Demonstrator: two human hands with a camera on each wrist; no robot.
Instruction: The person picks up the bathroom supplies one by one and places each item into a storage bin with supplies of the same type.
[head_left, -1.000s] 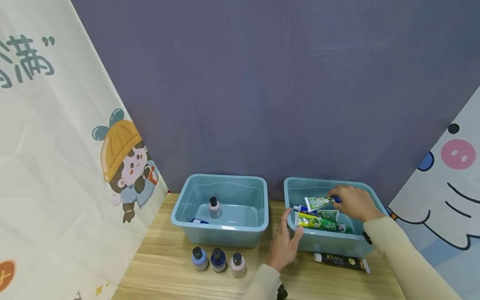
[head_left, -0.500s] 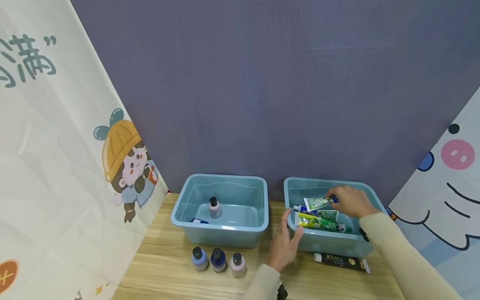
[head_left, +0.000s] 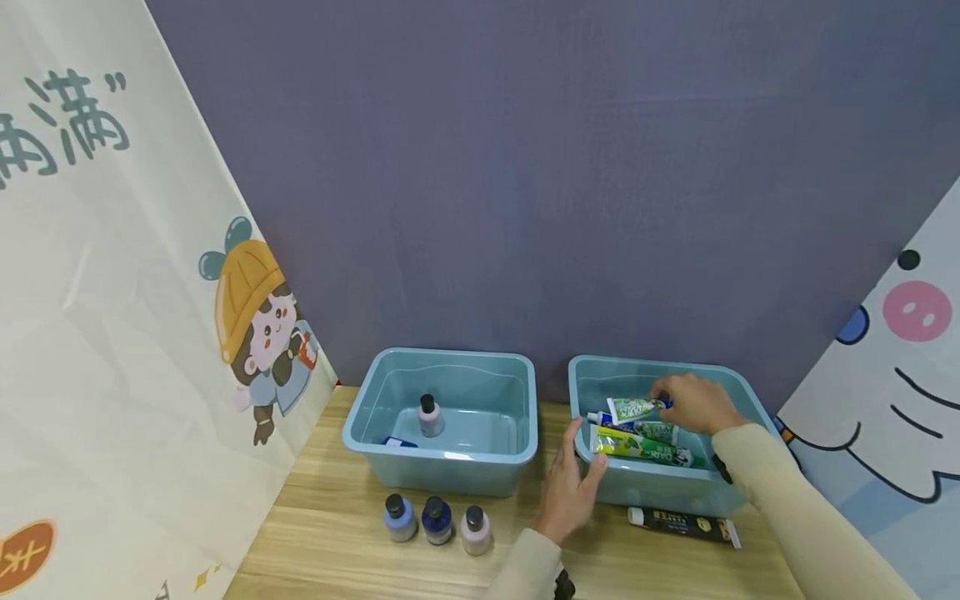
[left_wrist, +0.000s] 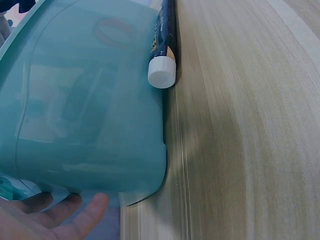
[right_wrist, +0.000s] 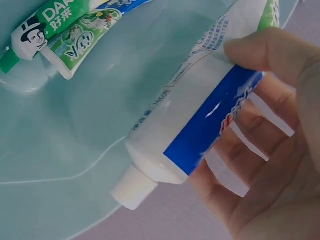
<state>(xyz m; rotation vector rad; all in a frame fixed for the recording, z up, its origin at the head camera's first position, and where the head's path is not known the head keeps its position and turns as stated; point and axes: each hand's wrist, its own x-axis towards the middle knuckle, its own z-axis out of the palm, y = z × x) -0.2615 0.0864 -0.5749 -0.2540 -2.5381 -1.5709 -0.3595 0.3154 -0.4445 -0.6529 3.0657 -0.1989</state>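
Note:
My right hand [head_left: 699, 403] pinches a white, blue and green toothpaste tube [head_left: 630, 408] over the inside of the right blue bin [head_left: 652, 479]. In the right wrist view, the thumb lies on one side of this toothpaste tube [right_wrist: 200, 107], the fingers on the other, and its white cap points away from the hand. Beneath it in the bin lie a yellow-green toothpaste tube [head_left: 633, 446] and a blue and green one [head_left: 657, 431]. My left hand [head_left: 567, 492] touches the bin's front left corner, with straight fingers along the bin's side [left_wrist: 75, 125].
A black toothpaste tube [head_left: 682, 523] lies before the right bin. The left blue bin [head_left: 450, 475] holds a pale pink bottle [head_left: 430, 419] and a dark blue item [head_left: 399, 442]. In front stand light blue [head_left: 400, 522], dark blue [head_left: 437, 524] and pale pink [head_left: 476, 534] bottles.
My right hand has shifted slightly left with the toothpaste tube, which sits a little lower over the bin. The left hand stays at the bin's corner.

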